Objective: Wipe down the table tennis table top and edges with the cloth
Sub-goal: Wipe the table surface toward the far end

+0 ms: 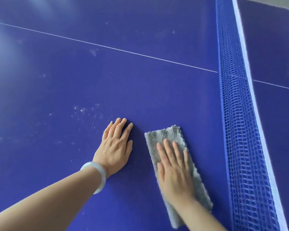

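A folded grey fluffy cloth (pixel 167 135) lies flat on the blue table tennis table top (pixel 73 80), close to the net. My right hand (pixel 175 169) presses flat on the cloth with fingers spread, covering its middle. My left hand (pixel 116 147) rests palm down on the bare table just left of the cloth, fingers apart and holding nothing. A pale bangle (pixel 97 175) sits on my left wrist. Dusty specks and smudges (pixel 87 112) mark the surface beyond my left hand.
The blue net (pixel 237 114) with its white top band (pixel 255 104) runs along the right side, from the far end to the near right corner. A thin white centre line (pixel 107 47) crosses the table. The other half of the table (pixel 274 55) lies beyond the net.
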Demonstrator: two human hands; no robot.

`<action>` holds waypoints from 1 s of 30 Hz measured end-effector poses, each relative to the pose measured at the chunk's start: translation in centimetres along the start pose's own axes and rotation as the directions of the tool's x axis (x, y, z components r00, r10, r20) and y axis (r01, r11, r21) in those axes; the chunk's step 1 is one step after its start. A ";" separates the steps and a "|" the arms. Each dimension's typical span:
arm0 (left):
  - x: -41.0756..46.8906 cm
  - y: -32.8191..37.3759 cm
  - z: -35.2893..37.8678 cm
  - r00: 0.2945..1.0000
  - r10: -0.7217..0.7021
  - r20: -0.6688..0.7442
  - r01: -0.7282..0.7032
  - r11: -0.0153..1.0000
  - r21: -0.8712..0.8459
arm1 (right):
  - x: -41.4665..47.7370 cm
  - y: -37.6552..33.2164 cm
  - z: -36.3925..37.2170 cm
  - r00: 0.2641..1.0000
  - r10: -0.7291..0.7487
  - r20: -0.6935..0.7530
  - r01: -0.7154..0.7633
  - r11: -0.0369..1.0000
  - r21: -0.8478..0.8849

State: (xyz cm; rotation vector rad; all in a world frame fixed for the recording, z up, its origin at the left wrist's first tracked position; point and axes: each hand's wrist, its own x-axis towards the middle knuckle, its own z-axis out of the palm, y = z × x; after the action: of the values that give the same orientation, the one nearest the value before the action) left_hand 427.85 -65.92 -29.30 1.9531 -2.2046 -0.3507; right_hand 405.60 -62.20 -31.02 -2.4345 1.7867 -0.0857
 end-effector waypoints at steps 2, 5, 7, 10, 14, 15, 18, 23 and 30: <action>0.0 0.1 0.0 1.000 0.001 -0.008 -0.001 1.000 -0.005 | 1.9 4.6 -0.9 0.996 0.081 -0.026 -0.081 0.996 -0.036; 0.0 0.1 -0.1 1.000 0.003 -0.003 -0.003 1.000 -0.003 | 6.3 10.1 -2.3 0.874 0.483 -0.047 -0.485 0.874 -0.042; 0.1 0.0 0.0 1.000 0.004 -0.006 -0.004 1.000 -0.009 | 8.2 8.5 -2.3 0.811 0.583 -0.040 -0.584 0.812 -0.001; -0.1 0.0 0.1 1.000 0.011 -0.014 -0.011 1.000 -0.014 | 6.1 1.3 -0.5 0.932 0.358 -0.060 -0.355 0.933 0.062; -0.1 -0.3 0.2 0.999 0.012 -0.033 -0.014 0.998 -0.054 | -1.0 -3.9 0.5 0.996 -0.084 0.001 0.084 0.995 0.046; -0.1 -0.3 0.2 0.999 0.010 -0.037 -0.012 0.998 -0.061 | -1.4 -3.3 0.4 0.992 -0.126 0.011 0.125 0.991 0.051; -0.3 -0.4 0.2 0.999 0.004 -0.050 -0.010 0.992 -0.125 | -0.4 -1.7 -0.3 0.997 -0.073 0.018 0.072 0.996 0.048; -1.5 -2.1 -2.1 0.995 0.051 -0.089 -0.071 0.971 -0.230 | 0.2 -2.1 -0.5 1.000 0.019 0.002 -0.019 0.998 0.063; -9.8 -9.4 -2.6 1.000 0.005 0.021 -0.008 0.994 0.109 | 0.2 -5.1 -0.2 0.957 0.291 -0.018 -0.290 0.957 0.021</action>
State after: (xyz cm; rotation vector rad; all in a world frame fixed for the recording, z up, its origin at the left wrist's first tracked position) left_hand 438.74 -57.43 -29.34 2.0045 -2.2877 -0.2559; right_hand 410.50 -60.87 -30.18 -2.1369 2.1199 -0.0998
